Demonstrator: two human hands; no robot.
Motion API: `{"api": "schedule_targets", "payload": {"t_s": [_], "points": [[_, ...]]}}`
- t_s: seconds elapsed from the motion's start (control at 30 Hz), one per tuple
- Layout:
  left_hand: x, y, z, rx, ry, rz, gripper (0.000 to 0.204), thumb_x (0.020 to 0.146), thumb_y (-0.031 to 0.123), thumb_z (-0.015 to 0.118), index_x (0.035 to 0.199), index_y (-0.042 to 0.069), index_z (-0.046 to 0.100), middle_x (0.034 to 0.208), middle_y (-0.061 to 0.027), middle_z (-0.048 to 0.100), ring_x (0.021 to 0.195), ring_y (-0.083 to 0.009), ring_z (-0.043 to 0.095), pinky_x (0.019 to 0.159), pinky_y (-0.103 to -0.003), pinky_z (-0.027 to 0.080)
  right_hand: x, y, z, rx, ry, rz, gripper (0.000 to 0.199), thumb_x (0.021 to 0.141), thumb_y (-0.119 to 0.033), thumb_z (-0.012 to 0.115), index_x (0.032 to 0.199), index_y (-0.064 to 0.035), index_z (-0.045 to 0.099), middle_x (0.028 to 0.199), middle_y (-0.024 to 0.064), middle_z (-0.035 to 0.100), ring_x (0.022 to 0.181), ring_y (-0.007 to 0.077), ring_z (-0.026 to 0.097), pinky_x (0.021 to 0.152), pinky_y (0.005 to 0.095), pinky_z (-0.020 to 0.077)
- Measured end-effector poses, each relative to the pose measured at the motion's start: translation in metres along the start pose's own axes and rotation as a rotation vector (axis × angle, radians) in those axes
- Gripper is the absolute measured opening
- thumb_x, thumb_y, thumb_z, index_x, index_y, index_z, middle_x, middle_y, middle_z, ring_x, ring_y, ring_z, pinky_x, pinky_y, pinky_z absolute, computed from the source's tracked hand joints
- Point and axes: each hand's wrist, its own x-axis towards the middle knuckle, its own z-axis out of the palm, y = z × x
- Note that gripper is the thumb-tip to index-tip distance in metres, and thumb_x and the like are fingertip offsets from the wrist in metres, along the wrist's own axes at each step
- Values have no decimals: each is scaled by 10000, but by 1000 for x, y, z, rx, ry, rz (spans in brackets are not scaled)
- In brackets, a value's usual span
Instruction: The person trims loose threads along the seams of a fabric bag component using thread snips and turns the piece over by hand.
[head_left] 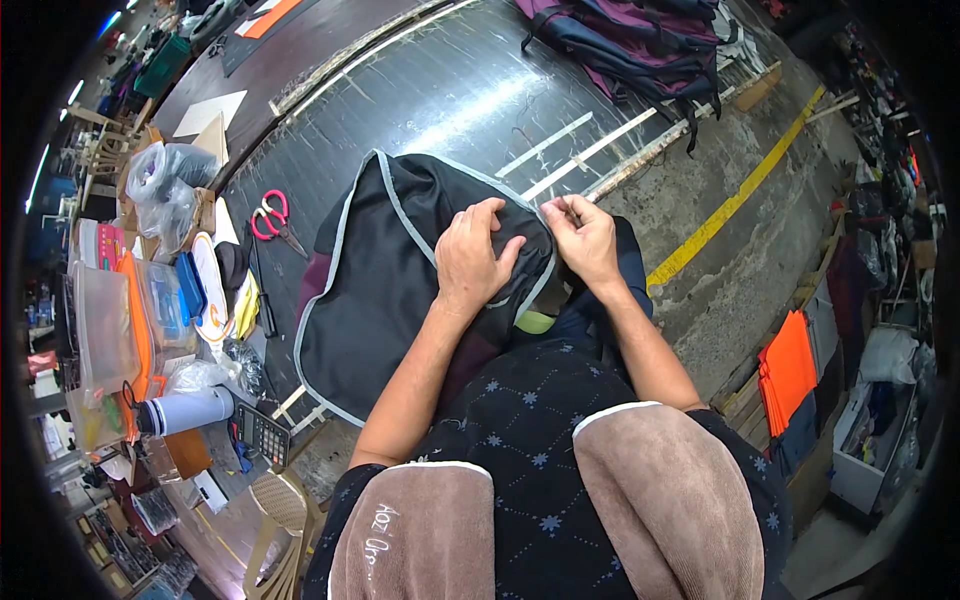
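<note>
A black fabric bag piece (pixel 360 280) with grey edge binding lies over the near side of the dark table, partly in front of my body. Purple fabric shows at its left side, and a bit of light green at its near right. My left hand (pixel 472 258) rests on top of the black cloth, thumb apart from the fingers. At the right corner, my right hand (pixel 586 242) pinches the grey-bound edge between thumb and fingers. What lies under the cloth is hidden.
Red-handled scissors (pixel 272 215) lie left of the cloth. Beyond them are plastic boxes, a white bottle (pixel 190 412) and a calculator (pixel 263 435). A purple and black backpack (pixel 640 45) sits at the far right of the table. Orange sheets (pixel 786 372) hang at the right.
</note>
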Motion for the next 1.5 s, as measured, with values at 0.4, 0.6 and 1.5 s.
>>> {"api": "schedule_targets", "payload": {"t_s": [0.4,0.6,1.5], "points": [[1,2,1,3,5,-3,702,780,151,994,1384,65,646,1014,-90,700,908,-309,708,792,-433,572,-6,-7,2,-36,-56,-93,193,948,-174,896,1061,-33,830,750,103,724,685,217,707,714,326,516],[-3,-4,4,9,89,78,663,785,146,992,1332,49,630,1063,-122,700,887,-297,710,786,-424,584,-22,-6,7,-30,-34,-273,240,936,-132,906,1137,-32,820,853,94,795,732,257,748,719,395,549],[-10,2,5,-309,28,-356,128,999,180,807,974,54,805,893,-66,762,892,-257,702,857,-411,535,-43,-10,-23,344,-301,115,306,1055,-157,814,1304,3,738,956,53,733,868,120,689,775,313,556]]}}
